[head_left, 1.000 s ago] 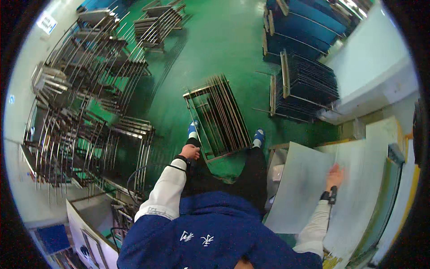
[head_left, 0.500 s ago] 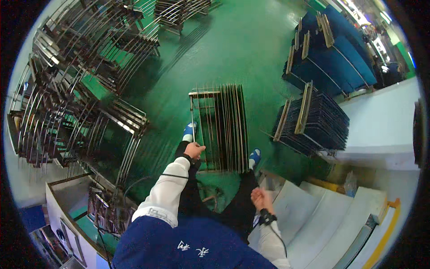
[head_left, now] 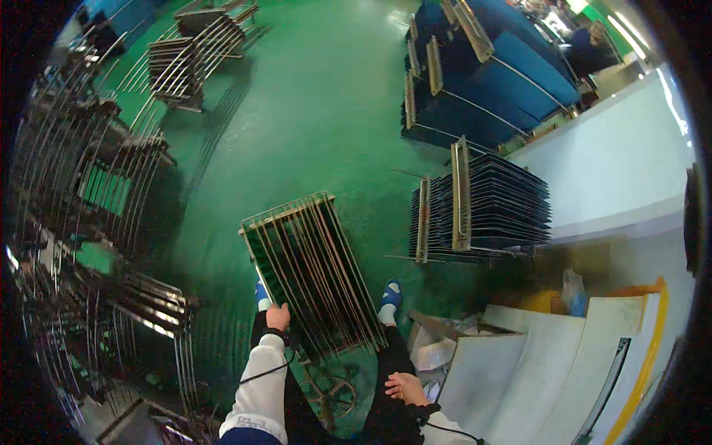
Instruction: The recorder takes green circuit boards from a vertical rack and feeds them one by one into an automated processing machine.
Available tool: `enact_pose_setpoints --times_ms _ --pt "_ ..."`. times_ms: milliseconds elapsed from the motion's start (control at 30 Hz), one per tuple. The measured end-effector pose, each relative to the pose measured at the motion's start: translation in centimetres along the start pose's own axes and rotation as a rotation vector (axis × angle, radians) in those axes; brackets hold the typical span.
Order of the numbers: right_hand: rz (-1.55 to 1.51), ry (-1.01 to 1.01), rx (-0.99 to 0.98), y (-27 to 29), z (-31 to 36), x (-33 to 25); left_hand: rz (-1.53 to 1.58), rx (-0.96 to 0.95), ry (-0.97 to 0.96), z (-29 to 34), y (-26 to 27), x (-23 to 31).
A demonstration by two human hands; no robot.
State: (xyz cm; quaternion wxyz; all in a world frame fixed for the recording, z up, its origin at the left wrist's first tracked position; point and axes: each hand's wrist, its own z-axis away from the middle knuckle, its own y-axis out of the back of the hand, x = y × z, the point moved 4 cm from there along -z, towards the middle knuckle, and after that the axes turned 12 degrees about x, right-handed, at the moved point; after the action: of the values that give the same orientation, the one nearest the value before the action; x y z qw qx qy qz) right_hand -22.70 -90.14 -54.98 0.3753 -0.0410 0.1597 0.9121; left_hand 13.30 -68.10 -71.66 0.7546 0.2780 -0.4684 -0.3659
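Note:
A metal wire rack (head_left: 311, 267) with many thin parallel rods stands on the green floor between my feet in blue shoes. My left hand (head_left: 277, 317) rests at the rack's near left edge, fingers curled on its frame. Hanging by my right thigh, my right hand (head_left: 404, 387) has its fingers loosely apart and holds nothing. It is close to a pile of large white sheets (head_left: 519, 371) at the lower right.
More wire racks (head_left: 196, 52) stand at the top left and along the left side. Racks filled with dark blue panels (head_left: 482, 204) stand to the right and at the top right (head_left: 489, 74). A white wall (head_left: 615, 163) runs along the right.
My right hand has let go of the white sheet and dropped to my thigh. The view has swung left, toward the wire rack and the open floor. My left hand stays on the rack.

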Motion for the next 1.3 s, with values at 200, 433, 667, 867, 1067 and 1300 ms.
enact_pose_setpoints --times_ms 200,433,667,867,1067,1300 --pt "-0.063 -0.001 -0.091 0.1 -0.7 0.2 -0.199 -0.107 -0.088 -1.0 -1.7 -1.5" --pt "-0.207 -0.001 -0.244 1.5 -1.9 2.6 -0.060 -0.037 -0.135 2.3 5.0 0.8" --pt "-0.248 0.185 -0.205 1.8 -2.0 4.1 0.250 -0.122 0.028 9.1 17.2 5.2" --pt "-0.249 0.352 -0.183 1.3 0.3 2.8 0.235 0.125 -0.086 10.5 28.8 2.4" --pt "-0.205 0.188 -0.406 0.0 -0.7 4.9 0.761 -0.004 -0.151 19.8 39.7 10.0" --pt "0.015 0.767 -0.462 -3.1 11.0 3.5 1.115 -0.098 -0.183 27.5 40.4 15.4"
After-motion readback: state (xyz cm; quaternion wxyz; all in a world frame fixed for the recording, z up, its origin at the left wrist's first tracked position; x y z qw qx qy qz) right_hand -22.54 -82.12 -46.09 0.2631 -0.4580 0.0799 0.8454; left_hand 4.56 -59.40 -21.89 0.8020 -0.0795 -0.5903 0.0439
